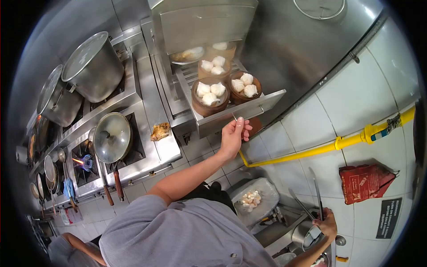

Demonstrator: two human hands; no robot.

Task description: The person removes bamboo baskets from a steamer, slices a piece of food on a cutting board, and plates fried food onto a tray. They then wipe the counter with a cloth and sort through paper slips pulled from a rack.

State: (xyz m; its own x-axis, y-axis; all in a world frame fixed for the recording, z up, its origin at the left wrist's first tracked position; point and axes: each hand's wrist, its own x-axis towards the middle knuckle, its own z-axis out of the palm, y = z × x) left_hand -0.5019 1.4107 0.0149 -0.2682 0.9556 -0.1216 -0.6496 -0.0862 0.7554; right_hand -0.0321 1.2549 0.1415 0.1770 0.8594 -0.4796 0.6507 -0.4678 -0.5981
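Note:
My left hand (234, 135) pinches the thin handle on the front of a pulled-out steamer drawer (249, 113). Several round steamer baskets stand in the drawer, including a front left basket (203, 105) and a front right basket (243, 97). White dumplings (211, 92) fill them, three showing in each of the nearer ones. Further in, another basket and a plate of food (187, 55) are blurred by steam. Over on the right, my right hand (327, 224) grips metal tongs (317, 193), their arms apart with nothing between them. Below that hand is a metal pot (299, 235).
To the left, a stove (149, 147) carries large pots (94, 71), a lidded pan (112, 138) and a lit burner (85, 163). A yellow gas pipe (293, 156) runs along the tiled wall. Eggshells lie in a lined bin (267, 213). Another person (73, 251) is at lower left.

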